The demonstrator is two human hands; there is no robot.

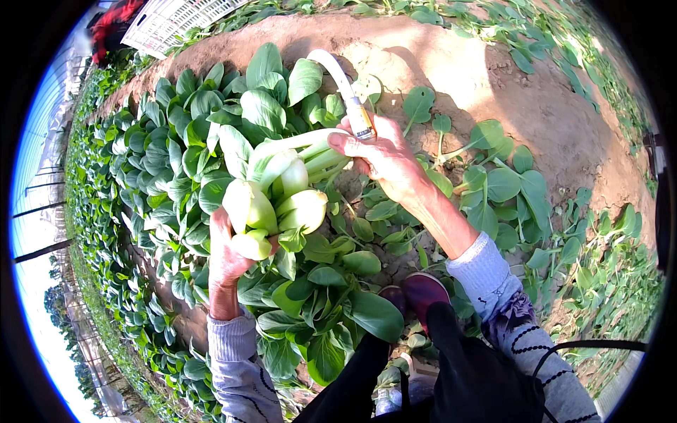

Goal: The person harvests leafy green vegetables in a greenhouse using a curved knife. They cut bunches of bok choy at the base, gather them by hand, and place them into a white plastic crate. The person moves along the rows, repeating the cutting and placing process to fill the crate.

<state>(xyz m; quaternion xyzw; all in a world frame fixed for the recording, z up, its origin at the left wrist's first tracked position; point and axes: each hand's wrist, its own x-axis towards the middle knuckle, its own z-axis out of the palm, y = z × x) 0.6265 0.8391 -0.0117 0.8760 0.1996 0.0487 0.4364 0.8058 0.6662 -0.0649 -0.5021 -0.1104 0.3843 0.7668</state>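
Observation:
My left hand [227, 248] supports a bunch of bok choy [251, 206] from below, its fingers partly hidden behind the pale, cut bases. Several plump heads lie together, bases towards the camera's left and stalks running right. Between thumb and fingers, my right hand [381, 153] pinches a curved white band [333, 69] against the stalks. The band arcs up and away from that hand; near the fingers it has a yellow part bearing writing. Whether it is a flat strip or a tube, I cannot tell. Some leaves of the bunch blend into the plants behind.
Dense bok choy plants [153, 153] grow on the left. Loose plants and leaves [492, 185] lie on bare soil [449, 69] at right. My dark red shoes [426, 296] stand below. A white plastic crate [180, 21] and a person in red [113, 24] are at upper left.

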